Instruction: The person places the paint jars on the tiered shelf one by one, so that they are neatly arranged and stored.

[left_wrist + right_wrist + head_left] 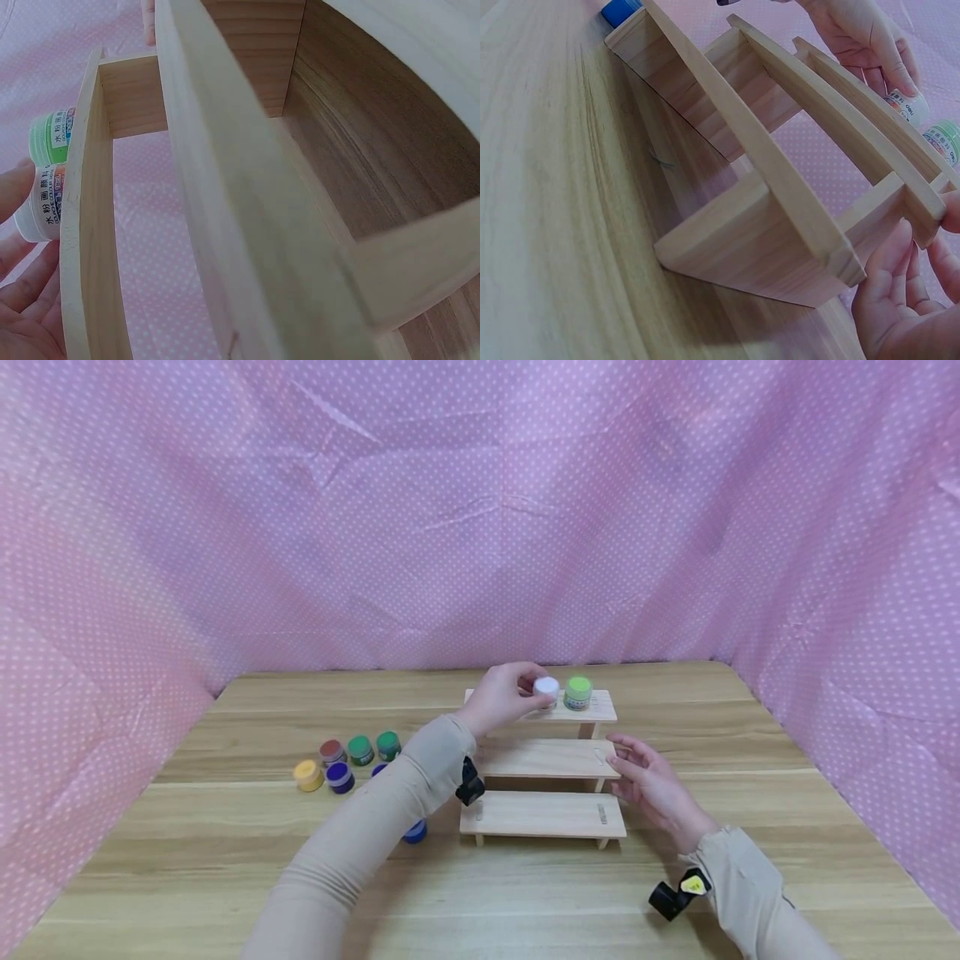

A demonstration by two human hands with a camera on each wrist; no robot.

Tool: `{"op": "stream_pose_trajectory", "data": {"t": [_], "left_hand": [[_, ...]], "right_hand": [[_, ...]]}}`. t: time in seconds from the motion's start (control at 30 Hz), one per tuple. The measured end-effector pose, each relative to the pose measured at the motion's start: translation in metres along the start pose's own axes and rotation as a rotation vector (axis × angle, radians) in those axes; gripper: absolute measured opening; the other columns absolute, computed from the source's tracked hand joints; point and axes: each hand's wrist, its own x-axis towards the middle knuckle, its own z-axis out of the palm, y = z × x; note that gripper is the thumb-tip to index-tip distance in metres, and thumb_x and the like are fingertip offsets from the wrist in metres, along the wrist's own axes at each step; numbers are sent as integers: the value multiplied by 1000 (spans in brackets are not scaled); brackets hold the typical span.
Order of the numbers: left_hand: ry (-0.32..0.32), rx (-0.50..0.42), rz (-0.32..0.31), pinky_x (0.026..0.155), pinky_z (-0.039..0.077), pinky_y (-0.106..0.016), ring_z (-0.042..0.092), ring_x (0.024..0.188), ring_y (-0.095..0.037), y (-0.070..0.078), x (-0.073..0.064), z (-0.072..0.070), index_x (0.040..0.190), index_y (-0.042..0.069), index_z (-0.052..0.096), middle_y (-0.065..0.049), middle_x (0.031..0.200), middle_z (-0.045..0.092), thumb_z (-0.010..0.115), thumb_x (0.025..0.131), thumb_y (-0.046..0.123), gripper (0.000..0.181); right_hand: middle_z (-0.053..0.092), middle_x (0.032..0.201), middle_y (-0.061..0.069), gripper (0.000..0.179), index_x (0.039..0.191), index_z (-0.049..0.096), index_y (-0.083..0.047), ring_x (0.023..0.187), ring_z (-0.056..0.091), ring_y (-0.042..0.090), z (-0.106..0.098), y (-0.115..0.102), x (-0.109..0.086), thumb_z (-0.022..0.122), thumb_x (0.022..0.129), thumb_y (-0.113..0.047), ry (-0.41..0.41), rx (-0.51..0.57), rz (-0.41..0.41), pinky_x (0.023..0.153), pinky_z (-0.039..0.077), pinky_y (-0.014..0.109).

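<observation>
A three-step wooden display stand [543,758] is on the table, its steps rising toward the back. On the top step, my left hand [498,697] holds a white gouache paint jar [547,687] between thumb and fingers. Right beside that jar stands a light green paint jar [578,693]; in the left wrist view the white jar [43,204] and green jar [49,139] sit side by side. My right hand [654,783] grips the right end of the middle step, its thumb [891,255] at the near edge.
Left of the stand are several paint jars: yellow [307,775], brown [333,752], green [361,750] and purple [340,777]. A blue jar [415,832] is near the bottom step, partly behind my left sleeve [375,835]. Pink dotted cloth [480,527] hangs around the wooden table [750,735].
</observation>
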Motion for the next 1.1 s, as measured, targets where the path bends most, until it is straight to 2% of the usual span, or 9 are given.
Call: {"op": "stream_pose_trajectory", "data": {"t": [0.17, 0.37, 0.5, 0.67, 0.83, 1.1], "left_hand": [[-6, -6, -5, 80, 54, -21, 63, 94, -16, -2, 0, 0, 115, 8, 63, -5, 104, 66, 73, 84, 21, 34], [-22, -11, -5, 90, 53, -25, 60, 110, -22, -1, -2, -3, 134, 6, 49, -9, 121, 62, 73, 84, 20, 57], [-34, -26, -12, 90, 53, -25, 58, 111, -22, 3, -3, -7, 139, 7, 44, -10, 125, 59, 73, 84, 21, 64], [-30, -33, 5, 88, 53, -22, 57, 111, -21, 4, -9, -11, 138, 7, 45, -9, 126, 57, 73, 83, 20, 63], [2, -32, 52, 85, 53, -20, 58, 108, -21, 3, -17, -16, 133, 5, 50, -10, 125, 57, 72, 84, 19, 56], [71, -52, 83, 85, 55, -24, 59, 106, -21, 6, -37, -25, 124, 7, 57, -9, 121, 59, 70, 86, 19, 41]], "right_hand": [[54, 98, -7, 29, 123, 43, -12, 77, 57, 2, 0, 0, 0, 51, 96, -6, 5, 2, 8, 65, 52, 15], [52, 99, -5, 29, 122, 44, -14, 75, 56, 2, 1, -1, 1, 51, 96, -5, 20, -9, 18, 64, 52, 15], [51, 99, -4, 29, 122, 44, -14, 74, 55, 1, 1, -2, 1, 51, 96, -6, 26, -26, 19, 64, 52, 15], [51, 99, -4, 33, 127, 39, -9, 74, 56, 2, 1, -2, -1, 50, 96, -6, 19, -24, 24, 64, 52, 15], [52, 99, -6, 31, 125, 41, -12, 76, 56, 2, 1, -2, -2, 50, 96, -6, 12, -15, 28, 64, 52, 15], [53, 100, -6, 30, 125, 41, -13, 77, 56, 2, 2, -1, -1, 50, 96, -6, 3, -2, 14, 65, 52, 15]]}}
